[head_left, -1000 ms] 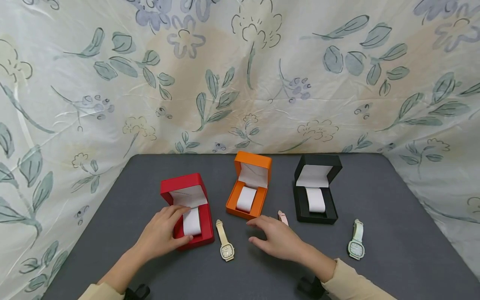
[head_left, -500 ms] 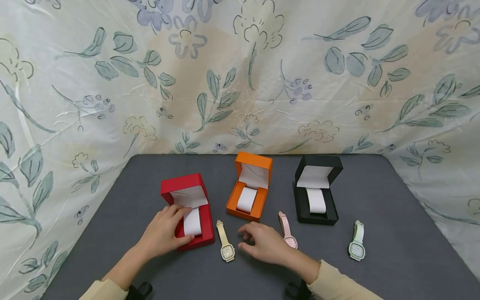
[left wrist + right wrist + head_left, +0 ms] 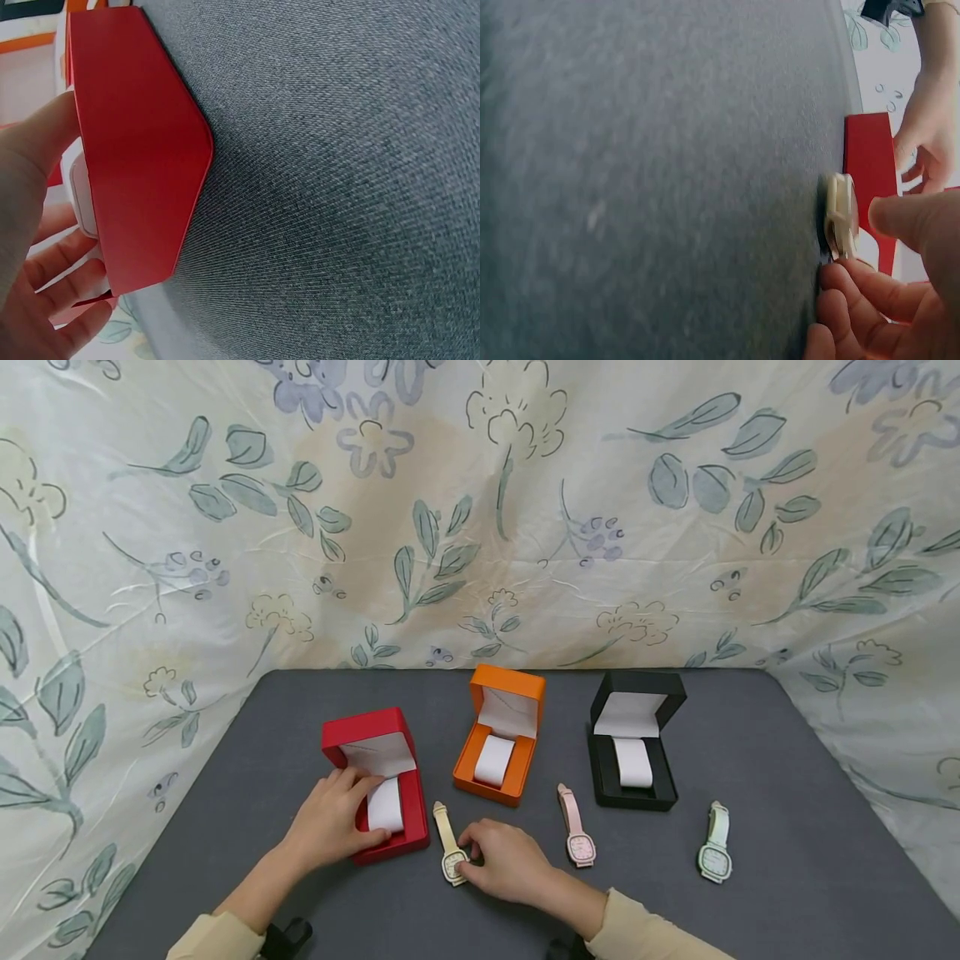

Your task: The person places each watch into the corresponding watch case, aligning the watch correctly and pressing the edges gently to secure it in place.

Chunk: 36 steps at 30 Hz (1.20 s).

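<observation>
My left hand (image 3: 330, 818) holds the left side of an open red watch box (image 3: 415, 810), thumb near its front edge and fingers over the side wall. A white cushion (image 3: 386, 806) sits inside. In the left wrist view the fingers reach past the box's red wall (image 3: 142, 150). Just right of the box lies a cream wristwatch (image 3: 451, 862), strap pointing away. My right hand (image 3: 510, 862) is at its case, fingertips right at the edge. The right wrist view shows the thumb (image 3: 900, 217) slightly apart from the watch (image 3: 840, 214).
Behind stand an open orange watch box (image 3: 467, 764) and an open black one (image 3: 663, 781), each with a white cushion. A pink wristwatch (image 3: 580, 847) and a pale green one (image 3: 715, 860) lie to the right on the grey table (image 3: 795, 810). A floral cloth (image 3: 450, 527) hangs behind.
My right hand has moved left and nearer, from above the pink watch to the cream watch, uncovering the pink one. The left hand stays on the red box.
</observation>
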### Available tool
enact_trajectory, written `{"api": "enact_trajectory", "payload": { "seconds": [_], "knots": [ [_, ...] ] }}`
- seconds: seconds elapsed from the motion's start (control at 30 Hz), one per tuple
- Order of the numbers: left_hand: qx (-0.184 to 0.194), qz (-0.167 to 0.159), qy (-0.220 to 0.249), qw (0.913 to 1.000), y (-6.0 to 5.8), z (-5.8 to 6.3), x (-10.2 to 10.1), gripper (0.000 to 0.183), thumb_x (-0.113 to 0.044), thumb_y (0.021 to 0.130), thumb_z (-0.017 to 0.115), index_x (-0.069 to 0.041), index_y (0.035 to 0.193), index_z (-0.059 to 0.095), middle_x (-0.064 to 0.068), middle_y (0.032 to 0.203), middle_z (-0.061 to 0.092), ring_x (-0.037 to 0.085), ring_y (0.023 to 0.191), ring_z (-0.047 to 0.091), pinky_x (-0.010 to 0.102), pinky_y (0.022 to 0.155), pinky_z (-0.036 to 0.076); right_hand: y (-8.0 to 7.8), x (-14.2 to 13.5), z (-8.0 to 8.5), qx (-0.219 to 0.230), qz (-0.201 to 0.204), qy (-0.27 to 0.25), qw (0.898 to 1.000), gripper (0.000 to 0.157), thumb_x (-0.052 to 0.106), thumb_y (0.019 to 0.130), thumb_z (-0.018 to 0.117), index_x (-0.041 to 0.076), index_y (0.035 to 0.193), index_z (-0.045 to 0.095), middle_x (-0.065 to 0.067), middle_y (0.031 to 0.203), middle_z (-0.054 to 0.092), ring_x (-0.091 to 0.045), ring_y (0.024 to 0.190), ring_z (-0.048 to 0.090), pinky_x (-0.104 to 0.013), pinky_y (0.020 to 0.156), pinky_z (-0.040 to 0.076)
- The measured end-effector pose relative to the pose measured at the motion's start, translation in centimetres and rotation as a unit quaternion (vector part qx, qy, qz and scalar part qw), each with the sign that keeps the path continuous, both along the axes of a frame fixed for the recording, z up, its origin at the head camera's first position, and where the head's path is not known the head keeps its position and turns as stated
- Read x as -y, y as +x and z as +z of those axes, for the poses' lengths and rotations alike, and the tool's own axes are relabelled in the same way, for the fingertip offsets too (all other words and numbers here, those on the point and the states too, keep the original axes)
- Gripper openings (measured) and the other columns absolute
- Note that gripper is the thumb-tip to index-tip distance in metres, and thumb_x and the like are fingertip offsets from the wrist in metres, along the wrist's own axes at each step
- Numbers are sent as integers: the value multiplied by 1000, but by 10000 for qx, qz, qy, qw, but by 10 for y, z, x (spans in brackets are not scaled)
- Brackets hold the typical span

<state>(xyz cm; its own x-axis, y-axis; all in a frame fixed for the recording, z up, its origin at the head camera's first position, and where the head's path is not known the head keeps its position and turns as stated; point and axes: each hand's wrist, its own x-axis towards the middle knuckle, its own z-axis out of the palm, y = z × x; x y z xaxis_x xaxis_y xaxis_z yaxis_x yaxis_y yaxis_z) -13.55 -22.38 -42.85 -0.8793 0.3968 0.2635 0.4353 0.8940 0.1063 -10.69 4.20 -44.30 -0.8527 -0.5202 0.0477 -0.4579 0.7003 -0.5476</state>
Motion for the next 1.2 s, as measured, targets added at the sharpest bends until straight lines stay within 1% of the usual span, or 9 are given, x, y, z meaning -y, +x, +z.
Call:
{"api": "enact_trajectory", "payload": {
  "seconds": [0.17, 0.3, 0.4, 0.53, 0.63, 0.8, 0.9, 1.2],
  "knots": [
    [58, 11, 32, 10000, -1, 0, -1, 68, -44, 55, 82, -8, 110, 63, 7, 102, 55, 20, 91, 49, 41, 77, 45, 2, 5, -3, -95, -138, 72, 9998, 18, 26, 74, 73, 17, 87, 62, 11, 68, 47, 0, 55, 41, -18, 47, 33],
    [84, 25, 31, 10000, -1, 0, -2, 68, -44, 55, 83, -8, 109, 63, 7, 102, 54, 21, 91, 49, 41, 77, 45, 2, 7, -3, -63, -85, -13, 9999, 21, 24, 73, 73, 18, 86, 59, 12, 67, 46, 0, 54, 40, -18, 46, 33],
    [50, 23, 11, 10000, -1, 0, -2, 68, -44, 54, 83, -8, 109, 63, 7, 103, 55, 21, 90, 50, 41, 76, 45, 1, 7, -3, 61, -40, -175, 9998, 22, 21, 73, 73, 18, 85, 56, 12, 67, 47, 1, 53, 39, -18, 46, 32],
    [-49, -24, -11, 10000, -2, 0, -2, 68, -44, 54, 83, -9, 108, 61, 7, 103, 55, 20, 88, 50, 39, 74, 46, 0, 7, -4, 367, -24, -414, 9985, 21, 19, 73, 73, 17, 83, 54, 13, 65, 47, 2, 52, 40, -17, 47, 33],
    [-102, -62, -25, 9999, -2, 0, -2, 68, -43, 53, 83, -9, 107, 59, 5, 100, 56, 18, 85, 50, 38, 72, 46, 0, 7, -3, 524, -3, -522, 9973, 19, 18, 73, 73, 17, 80, 55, 13, 63, 47, 3, 52, 40, -16, 48, 33],
    [-83, -48, 36, 9999, -1, 2, -4, 69, -41, 53, 83, -8, 106, 56, 5, 98, 56, 16, 81, 51, 35, 71, 47, 0, 8, -2, 591, 14, -641, 9962, 14, 16, 72, 72, 17, 74, 58, 14, 61, 48, 4, 52, 40, -15, 49, 33],
    [-30, -20, 126, 9999, 0, 4, -4, 68, -40, 53, 84, -8, 106, 56, 5, 98, 56, 16, 80, 52, 35, 70, 49, 0, 8, -3, 616, 1, -699, 9956, 14, 16, 72, 73, 17, 75, 59, 15, 61, 49, 4, 53, 41, -15, 50, 34],
    [27, 85, 260, 9996, 3, 11, -4, 69, -38, 54, 84, -8, 110, 56, 5, 102, 56, 16, 82, 53, 37, 72, 50, 1, 7, -6, 651, 149, -1004, 9927, 15, 15, 72, 72, 18, 77, 58, 15, 64, 52, 7, 55, 44, -13, 52, 36]
  ]
}}
